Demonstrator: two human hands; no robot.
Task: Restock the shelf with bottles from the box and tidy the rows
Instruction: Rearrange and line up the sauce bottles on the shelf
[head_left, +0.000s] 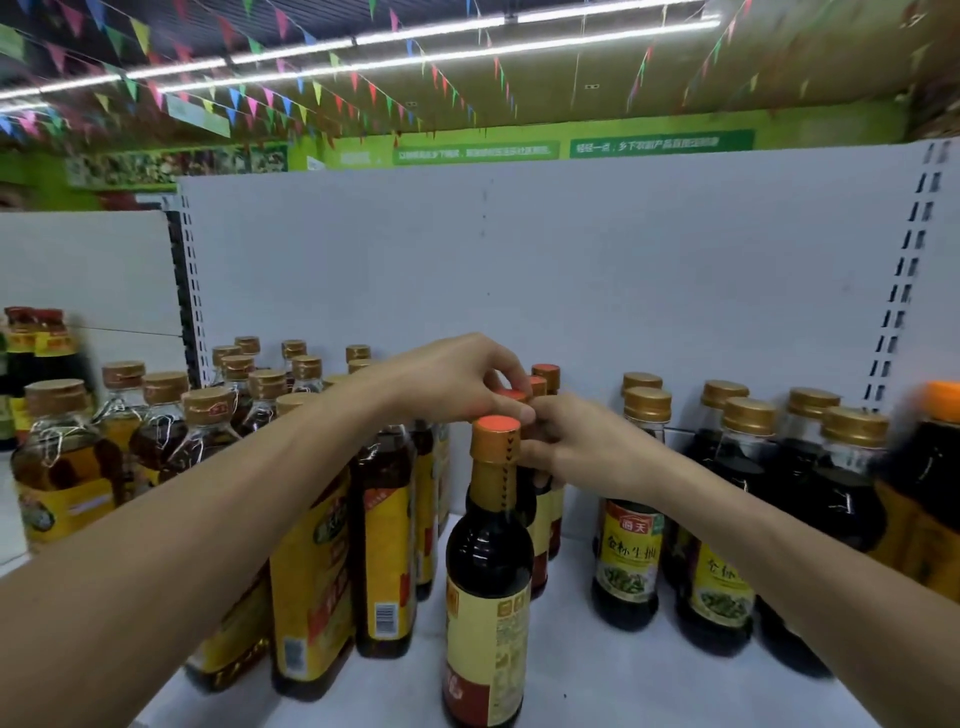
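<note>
Head view looks down a white shop shelf (597, 675) that carries several rows of bottles. At nine o'clock stand squat oil bottles (67, 457) with gold caps, blurred toward the edge. Toward seven o'clock, tall yellow-label bottles (384, 545) are partly covered by the left forearm.

The left grip (457, 382) reaches over them and pinches the red-topped cap of the second bottle (511, 395) in the centre row. That bottle is at twelve o'clock from the front bottle (488, 545), which stands free and upright at six o'clock. The right grip (576, 447), at four o'clock from that cap, has its fingers curled round the same bottle's neck, so both grips are closed on one bottle.

At four o'clock stand soy bottles (628, 551) with gold caps. At three o'clock an orange-capped bottle (930, 493) is cut off by the frame.

The held bottle looks like glass full of dark liquid. It is probably heavy, stiff, smooth and breakable if knocked against its neighbours. The neck below the cap seems the safest hold, since a cap alone could turn or slip.

Its body and base are hidden behind the front bottle, so I cannot tell whether it rests on the shelf or is lifted. The box is not in view.
</note>
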